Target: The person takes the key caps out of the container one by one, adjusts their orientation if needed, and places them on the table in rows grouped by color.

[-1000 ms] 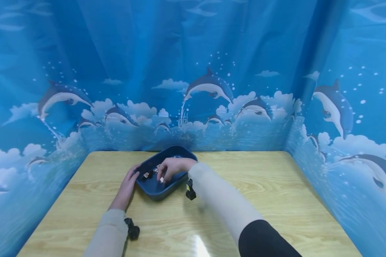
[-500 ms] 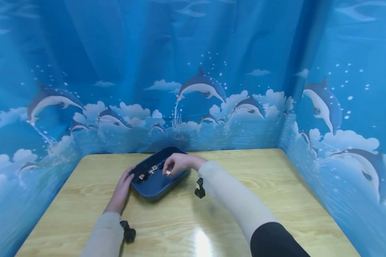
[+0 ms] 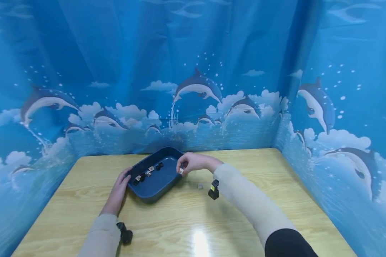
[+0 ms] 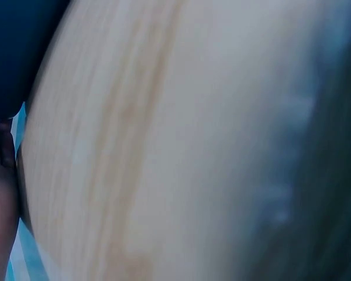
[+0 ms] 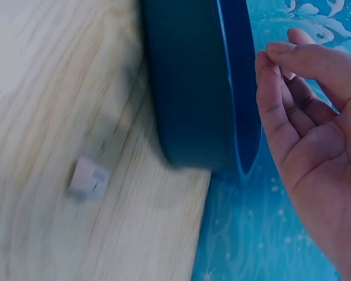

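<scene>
A dark blue rectangular bin (image 3: 154,194) sits at a slant near the table's far edge, with several small white and black block-like pieces (image 3: 143,176) inside. My left hand (image 3: 118,187) rests against its left end, fingers and thumb at the rim. My right hand (image 3: 194,162) pinches a small whitish block (image 3: 181,171) between thumb and fingertips, right at the bin's right rim. In the right wrist view the fingertips cover that block. Another small whitish block (image 5: 89,178), with a dark mark on one face, lies on the table to the right of the bin.
The light wood table (image 3: 244,185) is bounded at the back and sides by a blue dolphin-print curtain (image 3: 186,43). A black wrist camera (image 3: 213,190) hangs beneath the right sleeve. Bare wood stretches in front of the bin and to its right.
My right hand has lifted out of the bin's middle and moved right to its rim with the block. A block on the table has come into sight. My left hand stays at the bin.
</scene>
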`<state>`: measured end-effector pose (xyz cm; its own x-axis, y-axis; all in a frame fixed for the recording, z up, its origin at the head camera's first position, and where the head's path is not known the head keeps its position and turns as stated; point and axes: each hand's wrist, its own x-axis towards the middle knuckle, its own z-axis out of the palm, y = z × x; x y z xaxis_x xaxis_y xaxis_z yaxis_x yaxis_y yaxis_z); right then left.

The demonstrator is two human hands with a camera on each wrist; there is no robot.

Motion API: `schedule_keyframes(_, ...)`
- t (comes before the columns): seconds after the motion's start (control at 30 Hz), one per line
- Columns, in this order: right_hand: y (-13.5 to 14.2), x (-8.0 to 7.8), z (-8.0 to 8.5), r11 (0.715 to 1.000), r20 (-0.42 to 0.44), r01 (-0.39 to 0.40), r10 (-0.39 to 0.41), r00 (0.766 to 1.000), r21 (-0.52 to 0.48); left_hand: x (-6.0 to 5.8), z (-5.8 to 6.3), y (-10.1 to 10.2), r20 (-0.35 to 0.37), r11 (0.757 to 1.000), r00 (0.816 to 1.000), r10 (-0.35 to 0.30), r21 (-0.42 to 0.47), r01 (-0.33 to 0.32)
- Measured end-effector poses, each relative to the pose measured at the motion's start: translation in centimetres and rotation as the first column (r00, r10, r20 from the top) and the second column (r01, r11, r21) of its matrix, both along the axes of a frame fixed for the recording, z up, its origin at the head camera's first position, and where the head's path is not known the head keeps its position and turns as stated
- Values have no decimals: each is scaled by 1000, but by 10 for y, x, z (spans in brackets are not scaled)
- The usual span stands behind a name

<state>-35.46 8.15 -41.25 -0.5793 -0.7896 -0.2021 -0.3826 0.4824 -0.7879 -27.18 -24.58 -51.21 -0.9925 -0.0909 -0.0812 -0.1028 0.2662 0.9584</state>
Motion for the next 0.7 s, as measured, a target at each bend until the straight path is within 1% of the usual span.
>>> schedule_keyframes(0.17, 20, 4, -6, 999, 4, 46, -45, 999, -11, 0, 0, 0, 26, 1000, 1000, -7, -5, 7)
schedule_keyframes(0.27, 30, 7, -12, 998, -26, 60, -61, 998, -22, 0, 0, -1, 46, 1000, 999, -6, -10, 7)
schedule_keyframes(0.37, 39, 10, -18, 996, -72, 81, -83, 994, -34, 0, 0, -1, 42, 1000, 999, -9, -9, 9)
schedule_keyframes(0.5, 52, 15, -29, 990, -98, 118, -125, 987, -76, 1, 1, 0, 39, 1000, 999, -11, -6, 12)
schedule_keyframes(0.57, 59, 17, -34, 986, -91, 139, -147, 985, -96, 2, 2, 0, 39, 1000, 999, -15, -11, 15)
schedule_keyframes(0.7, 69, 23, -45, 972, -42, 190, -197, 980, -137, 4, 3, 0, 38, 1000, 999, -22, -17, 23)
